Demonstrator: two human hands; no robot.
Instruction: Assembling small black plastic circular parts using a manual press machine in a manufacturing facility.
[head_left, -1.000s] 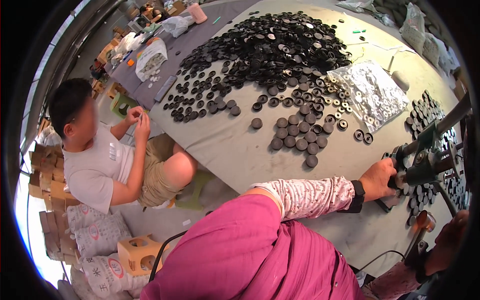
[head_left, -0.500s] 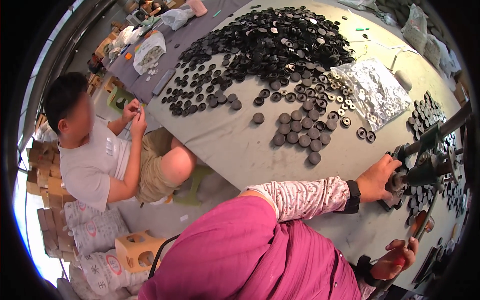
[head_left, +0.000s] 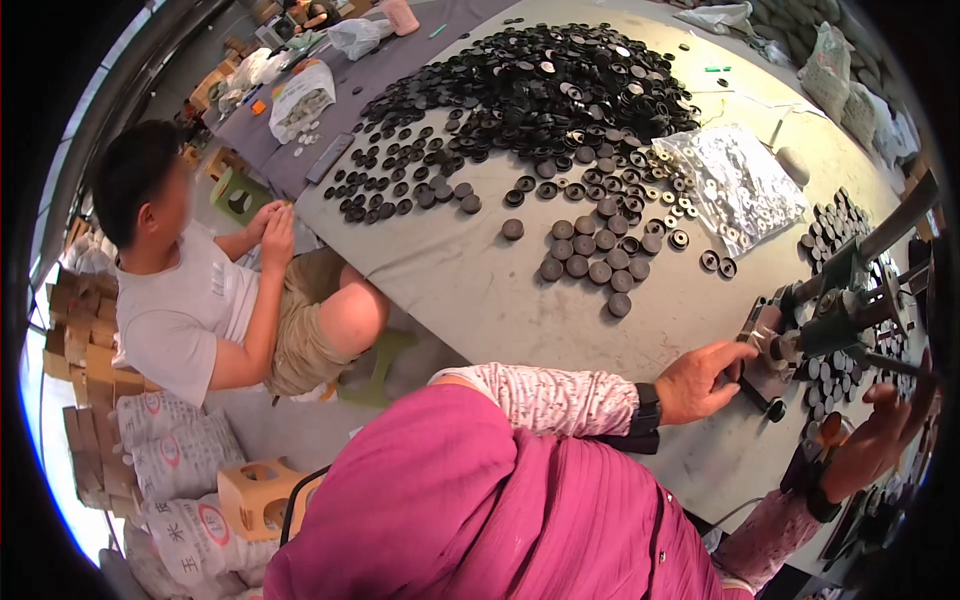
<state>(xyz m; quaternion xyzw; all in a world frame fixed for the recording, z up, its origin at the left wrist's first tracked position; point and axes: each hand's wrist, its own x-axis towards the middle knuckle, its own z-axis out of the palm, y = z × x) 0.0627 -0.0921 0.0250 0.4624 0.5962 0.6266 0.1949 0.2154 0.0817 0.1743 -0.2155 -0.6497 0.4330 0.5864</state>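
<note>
My left hand is beside the base of a green hand press, fingertips close to the metal block under its ram. Its thumb and fingers are apart, and I see nothing between them. Off to the right, my right hand is raised at the end of the press lever. Its fingers reach around the lever near the picture's rim, with the thumb standing apart. Black round caps lie in a cluster on the table, left of the press.
A large heap of black ring parts covers the far table. Beside it lies a clear bag of small metal rings. More round caps surround the press. A seated co-worker holds something small at the left. Sacks and a yellow stool stand below.
My left hand has drawn back left from under the press ram. My right hand has risen up and to the right, and the lever has swung up with it. The view has shifted slightly.
</note>
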